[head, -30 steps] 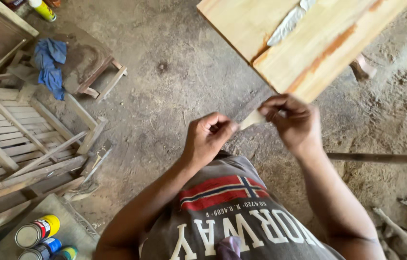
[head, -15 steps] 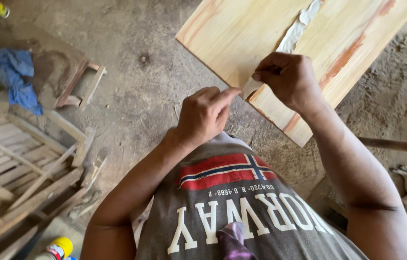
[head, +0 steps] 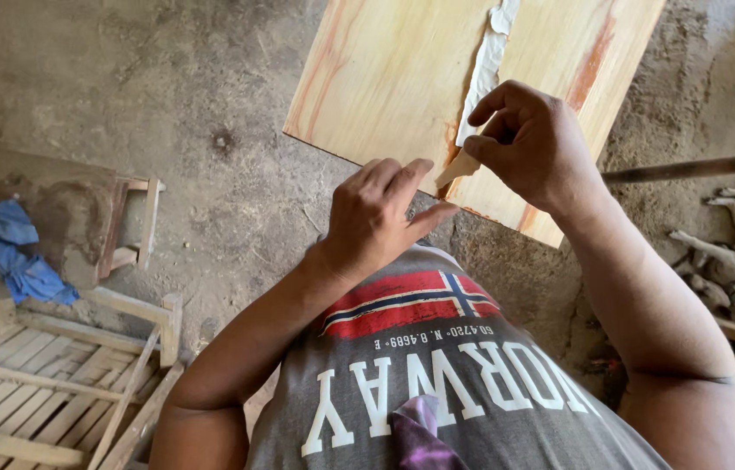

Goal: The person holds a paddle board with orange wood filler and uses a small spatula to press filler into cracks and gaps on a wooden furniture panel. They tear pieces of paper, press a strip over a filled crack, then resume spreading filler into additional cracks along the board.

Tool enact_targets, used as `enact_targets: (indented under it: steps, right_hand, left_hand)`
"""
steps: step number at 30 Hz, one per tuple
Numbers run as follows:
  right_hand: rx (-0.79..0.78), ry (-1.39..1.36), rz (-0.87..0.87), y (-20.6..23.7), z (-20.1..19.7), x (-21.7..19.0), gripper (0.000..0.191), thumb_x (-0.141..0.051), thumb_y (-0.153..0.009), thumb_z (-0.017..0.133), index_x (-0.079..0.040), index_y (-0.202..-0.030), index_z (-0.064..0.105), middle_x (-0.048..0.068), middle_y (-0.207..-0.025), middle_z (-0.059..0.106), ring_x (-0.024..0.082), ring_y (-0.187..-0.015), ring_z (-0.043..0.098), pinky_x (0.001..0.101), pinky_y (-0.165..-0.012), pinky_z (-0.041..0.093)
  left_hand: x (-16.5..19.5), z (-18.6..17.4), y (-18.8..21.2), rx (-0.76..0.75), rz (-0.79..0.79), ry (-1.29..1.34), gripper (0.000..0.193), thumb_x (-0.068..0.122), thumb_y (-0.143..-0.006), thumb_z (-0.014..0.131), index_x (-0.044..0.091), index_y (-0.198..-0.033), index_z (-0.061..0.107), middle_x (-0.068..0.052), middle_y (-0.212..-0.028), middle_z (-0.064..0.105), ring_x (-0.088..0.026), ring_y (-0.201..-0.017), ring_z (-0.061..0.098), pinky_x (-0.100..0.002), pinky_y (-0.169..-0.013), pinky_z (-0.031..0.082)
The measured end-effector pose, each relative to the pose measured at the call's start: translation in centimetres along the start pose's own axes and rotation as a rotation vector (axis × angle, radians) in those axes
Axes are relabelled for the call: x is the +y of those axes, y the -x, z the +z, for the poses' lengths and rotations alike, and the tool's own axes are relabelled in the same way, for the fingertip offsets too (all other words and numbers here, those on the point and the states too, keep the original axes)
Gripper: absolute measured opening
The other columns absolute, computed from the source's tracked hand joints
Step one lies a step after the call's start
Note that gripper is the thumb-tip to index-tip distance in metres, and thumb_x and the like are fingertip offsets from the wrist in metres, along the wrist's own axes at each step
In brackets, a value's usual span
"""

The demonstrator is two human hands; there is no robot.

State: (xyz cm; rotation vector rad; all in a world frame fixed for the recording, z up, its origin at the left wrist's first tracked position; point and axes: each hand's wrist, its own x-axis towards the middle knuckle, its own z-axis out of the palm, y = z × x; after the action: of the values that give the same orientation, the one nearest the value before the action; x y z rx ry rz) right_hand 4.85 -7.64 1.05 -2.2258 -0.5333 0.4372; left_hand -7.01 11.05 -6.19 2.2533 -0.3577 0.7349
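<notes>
Held piece: small pale wedge-shaped scrap point(head: 457, 167), pinched at one end, its other end pointing toward the left hand; it sits over the near edge of the board.
Right hand point(head: 531, 144): fingers curled narrow, thumb and forefinger closed on the scrap; back of the hand faces the camera.
Left hand point(head: 378, 218): fingers held together and half bent, thumb stretched toward the scrap; tips just beside it, contact cannot be told; nothing seen in its grasp.
Board point(head: 402, 74): broad pale plywood sheet with reddish streaks, lying flat, its near edge under both hands.
Strip on board: ragged whitish strip point(head: 487, 63) running from the far edge down toward the right hand.
Shirt: grey, with a flag print point(head: 409, 303) and white lettering, filling the lower centre.
Floor point(head: 167, 104): bare, dusty earth or concrete.
Left side: slatted wooden frame point(head: 37, 383); blue cloth point(head: 2, 252) beside a small stool point(head: 106, 226).
Right side: dark rod point(head: 698, 167) lying near the board's corner.
</notes>
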Motion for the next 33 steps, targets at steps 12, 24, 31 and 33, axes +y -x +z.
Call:
enact_targets:
  steps: [12, 24, 31, 33]
  right_hand:
    - [-0.159, -0.154, -0.256, 0.3, -0.7, 0.7, 0.027, -0.018, -0.104, 0.069, 0.002, -0.122, 0.067, 0.009, -0.104, 0.073, 0.012, -0.098, 0.069, 0.0275, -0.088, 0.057]
    - [-0.116, 0.091, -0.228, -1.6, -0.5, 2.1, 0.006, -0.009, -0.098, 0.074, -0.004, -0.101, 0.075, 0.005, -0.095, 0.076, 0.013, -0.090, 0.073, 0.0299, -0.082, 0.061]
    - [-0.226, 0.222, -0.345, -2.8, -0.5, 2.1, 0.007, -0.010, -0.097, 0.074, -0.003, -0.096, 0.074, 0.006, -0.087, 0.076, 0.015, -0.080, 0.075, 0.0295, -0.072, 0.061]
    - [-0.231, 0.264, -0.461, -3.2, -0.4, 2.2, 0.009, -0.010, -0.098, 0.074, -0.003, -0.093, 0.074, 0.007, -0.086, 0.076, 0.017, -0.079, 0.075, 0.0291, -0.071, 0.061]
  left_hand:
    - [-0.2, 1.1, -1.2, -0.060, -0.688, 0.642, 0.018, 0.016, -0.095, 0.075, -0.001, -0.089, 0.077, -0.002, -0.063, 0.066, -0.005, -0.057, 0.052, -0.025, -0.050, 0.041]
    - [-0.1, 1.2, -0.4, 0.027, -0.350, 0.270, 0.012, 0.012, -0.092, 0.075, 0.001, -0.097, 0.072, -0.013, -0.084, 0.073, -0.022, -0.067, 0.071, -0.033, -0.060, 0.055]
    - [-0.7, 1.3, -0.5, -0.011, -0.118, 0.141, 0.007, 0.008, -0.090, 0.077, 0.007, -0.095, 0.072, -0.009, -0.078, 0.064, -0.026, -0.070, 0.067, -0.039, -0.064, 0.054]
    - [-0.8, 1.7, -0.5, -0.009, -0.072, 0.102, 0.008, 0.010, -0.090, 0.078, 0.007, -0.095, 0.072, -0.008, -0.078, 0.061, -0.027, -0.073, 0.067, -0.040, -0.065, 0.054]
